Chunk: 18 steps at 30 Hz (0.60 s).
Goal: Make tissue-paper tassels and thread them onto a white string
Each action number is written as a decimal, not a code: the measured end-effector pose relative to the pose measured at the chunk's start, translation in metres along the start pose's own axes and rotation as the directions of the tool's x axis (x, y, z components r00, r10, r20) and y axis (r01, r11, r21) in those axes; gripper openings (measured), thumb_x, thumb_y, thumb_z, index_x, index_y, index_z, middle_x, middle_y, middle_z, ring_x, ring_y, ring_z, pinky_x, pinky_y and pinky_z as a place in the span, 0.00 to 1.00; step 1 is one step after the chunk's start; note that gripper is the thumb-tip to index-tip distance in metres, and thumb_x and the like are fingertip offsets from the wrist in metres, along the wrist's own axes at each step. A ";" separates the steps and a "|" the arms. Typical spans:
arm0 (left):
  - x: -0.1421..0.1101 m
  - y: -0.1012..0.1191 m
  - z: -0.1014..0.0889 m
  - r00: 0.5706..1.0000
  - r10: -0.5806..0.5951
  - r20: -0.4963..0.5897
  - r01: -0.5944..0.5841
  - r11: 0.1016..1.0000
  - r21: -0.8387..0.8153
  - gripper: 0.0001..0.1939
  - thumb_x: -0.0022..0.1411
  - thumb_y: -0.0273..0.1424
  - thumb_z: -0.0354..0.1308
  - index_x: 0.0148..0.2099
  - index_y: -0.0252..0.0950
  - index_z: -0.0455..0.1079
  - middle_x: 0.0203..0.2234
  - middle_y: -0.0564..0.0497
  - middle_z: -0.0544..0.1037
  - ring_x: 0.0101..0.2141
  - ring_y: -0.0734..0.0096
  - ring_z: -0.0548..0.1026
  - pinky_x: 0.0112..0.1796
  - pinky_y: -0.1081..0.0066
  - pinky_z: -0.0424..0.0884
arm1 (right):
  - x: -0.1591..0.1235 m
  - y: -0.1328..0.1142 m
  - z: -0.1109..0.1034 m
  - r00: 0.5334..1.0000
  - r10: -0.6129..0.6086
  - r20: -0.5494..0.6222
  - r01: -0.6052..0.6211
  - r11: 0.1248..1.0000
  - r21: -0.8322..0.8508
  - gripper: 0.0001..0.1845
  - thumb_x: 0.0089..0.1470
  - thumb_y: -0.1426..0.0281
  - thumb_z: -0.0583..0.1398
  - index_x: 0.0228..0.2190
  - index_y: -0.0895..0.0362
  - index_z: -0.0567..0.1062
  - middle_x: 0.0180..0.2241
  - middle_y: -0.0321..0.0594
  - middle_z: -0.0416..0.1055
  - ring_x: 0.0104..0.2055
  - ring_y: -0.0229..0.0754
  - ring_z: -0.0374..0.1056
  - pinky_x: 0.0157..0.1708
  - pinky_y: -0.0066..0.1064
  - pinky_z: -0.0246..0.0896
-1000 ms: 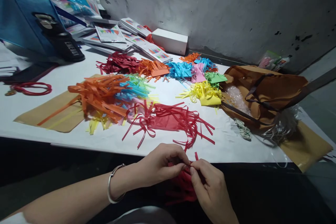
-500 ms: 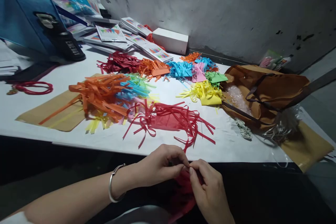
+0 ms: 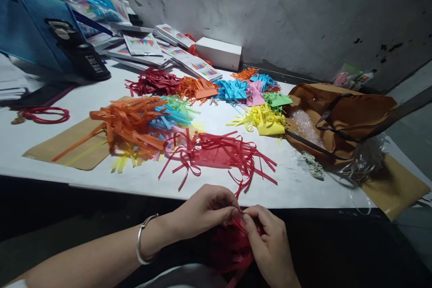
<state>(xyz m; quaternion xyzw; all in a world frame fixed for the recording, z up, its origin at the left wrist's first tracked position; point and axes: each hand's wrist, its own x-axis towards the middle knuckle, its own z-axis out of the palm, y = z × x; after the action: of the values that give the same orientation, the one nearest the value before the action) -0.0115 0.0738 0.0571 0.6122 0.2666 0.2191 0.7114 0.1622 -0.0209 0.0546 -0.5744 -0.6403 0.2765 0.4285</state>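
Landmark: red fringed bundle [image 3: 218,150] on the white table [image 3: 286,189]. Left hand [image 3: 209,211] and right hand [image 3: 268,238] are below it, past the table's near edge, fingertips meeting. Left: thumb and forefinger closed on the upper edge of a red fringed piece [image 3: 232,245]. Right: thumb and forefinger closed on the same edge, just beside. Piece hangs beneath both hands, below the landmark; lower part dim. Orange fringe pile [image 3: 130,126] left of the landmark; yellow bundle [image 3: 266,121] above and right of it; brown bag [image 3: 337,121] farther right.
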 end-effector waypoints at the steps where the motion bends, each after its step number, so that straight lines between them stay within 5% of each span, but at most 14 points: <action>1: 0.000 0.000 0.000 1.000 0.000 -0.007 0.000 1.000 0.022 0.11 0.61 0.36 0.62 0.35 0.31 0.73 0.22 0.53 0.75 0.24 0.76 0.71 0.28 0.77 0.68 | 0.000 0.000 0.001 1.000 -0.006 -0.004 0.006 1.000 -0.001 0.12 0.64 0.71 0.54 0.31 0.55 0.76 0.29 0.36 0.75 0.29 0.35 0.71 0.29 0.21 0.63; 6: 0.002 -0.001 -0.001 1.000 0.021 -0.016 -0.018 0.984 0.175 0.07 0.58 0.31 0.60 0.34 0.31 0.72 0.23 0.53 0.76 0.24 0.76 0.71 0.26 0.78 0.67 | -0.002 0.003 0.004 0.996 -0.079 -0.030 0.078 0.996 -0.046 0.12 0.64 0.72 0.53 0.32 0.56 0.75 0.28 0.36 0.74 0.29 0.36 0.71 0.30 0.23 0.64; 11: -0.001 -0.007 -0.003 0.985 0.172 0.023 -0.165 0.885 0.436 0.05 0.56 0.24 0.56 0.35 0.33 0.72 0.24 0.54 0.75 0.23 0.79 0.68 0.24 0.81 0.62 | -0.007 0.012 0.003 0.991 -0.099 0.092 0.103 0.994 -0.040 0.11 0.64 0.71 0.54 0.43 0.55 0.75 0.37 0.40 0.76 0.37 0.38 0.75 0.36 0.23 0.68; 18: -0.008 -0.023 -0.003 0.872 0.483 0.075 -0.409 0.636 0.654 0.05 0.53 0.22 0.55 0.34 0.35 0.69 0.22 0.53 0.74 0.22 0.76 0.67 0.24 0.78 0.62 | -0.007 0.022 0.023 0.972 -0.235 -0.007 0.232 0.964 -0.133 0.11 0.64 0.73 0.53 0.37 0.54 0.75 0.28 0.38 0.73 0.28 0.36 0.71 0.30 0.24 0.65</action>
<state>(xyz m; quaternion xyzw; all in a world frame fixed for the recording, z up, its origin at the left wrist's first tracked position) -0.0198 0.0670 0.0346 0.8542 0.2038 0.3136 0.3611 0.1536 -0.0206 0.0234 -0.5248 -0.7155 0.1749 0.4266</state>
